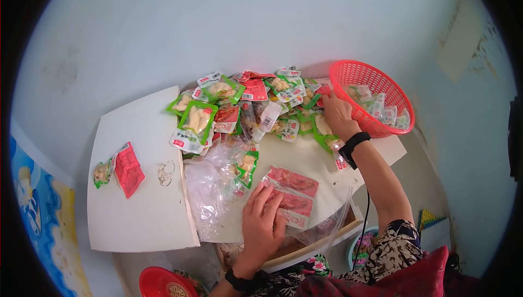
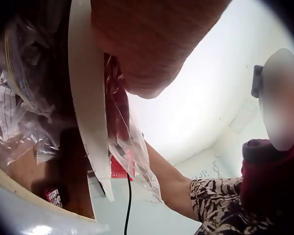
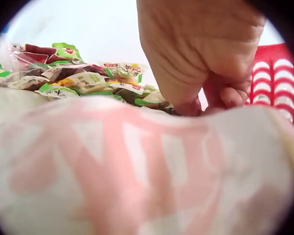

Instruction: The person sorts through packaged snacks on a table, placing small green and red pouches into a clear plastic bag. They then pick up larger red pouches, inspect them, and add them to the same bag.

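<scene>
My left hand [image 1: 262,229] rests with extended fingers on red-printed packets [image 1: 297,201] lying flat in a clear bag [image 1: 327,230] near the table's front edge. In the left wrist view, the same hand [image 2: 157,44] is over the clear bag [image 2: 137,152], its fingertips out of sight. Beside the basket, my right hand [image 1: 340,116] pinches a small red packet [image 1: 323,89] at the pile's right end. The right wrist view shows this hand [image 3: 201,54] with curled fingers, their tips partly hidden behind a blurred, pink-printed packet [image 3: 117,166].
Green-edged and red packets [image 1: 197,120] are heaped along the back. A red basket [image 1: 400,93] holding packets stands back right. Crumpled clear plastic [image 1: 210,188] lies left of centre. A red packet [image 1: 129,170] is on the left board [image 1: 141,226]; a red bowl [image 1: 155,282] sits below.
</scene>
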